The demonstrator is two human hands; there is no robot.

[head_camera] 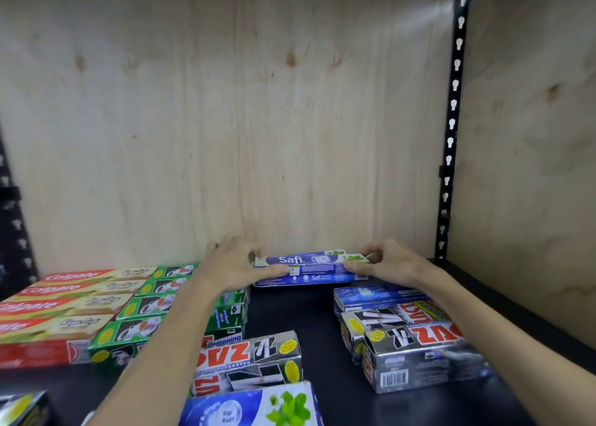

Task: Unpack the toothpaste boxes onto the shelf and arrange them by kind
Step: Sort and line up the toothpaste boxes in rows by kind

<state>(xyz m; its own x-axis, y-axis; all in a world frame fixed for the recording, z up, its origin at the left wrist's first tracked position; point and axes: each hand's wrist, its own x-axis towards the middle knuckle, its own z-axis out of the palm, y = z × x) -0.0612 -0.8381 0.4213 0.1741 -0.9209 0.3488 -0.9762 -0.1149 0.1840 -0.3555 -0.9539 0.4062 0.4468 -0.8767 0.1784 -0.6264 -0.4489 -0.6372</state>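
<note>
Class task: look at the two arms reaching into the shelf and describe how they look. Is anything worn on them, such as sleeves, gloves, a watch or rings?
Both arms are bare as far as the picture shows: no sleeves reach the forearms. The left hand and the right hand wear no gloves. No watch, bracelet or ring shows on either wrist or on the fingers that are visible. The nails look short and unpainted.

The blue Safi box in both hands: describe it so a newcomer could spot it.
Look to the back of the dark shelf, against the plywood wall. There the left hand and right hand grip the ends of a long blue Safi toothpaste box, lying crosswise, the farthest back.
</note>
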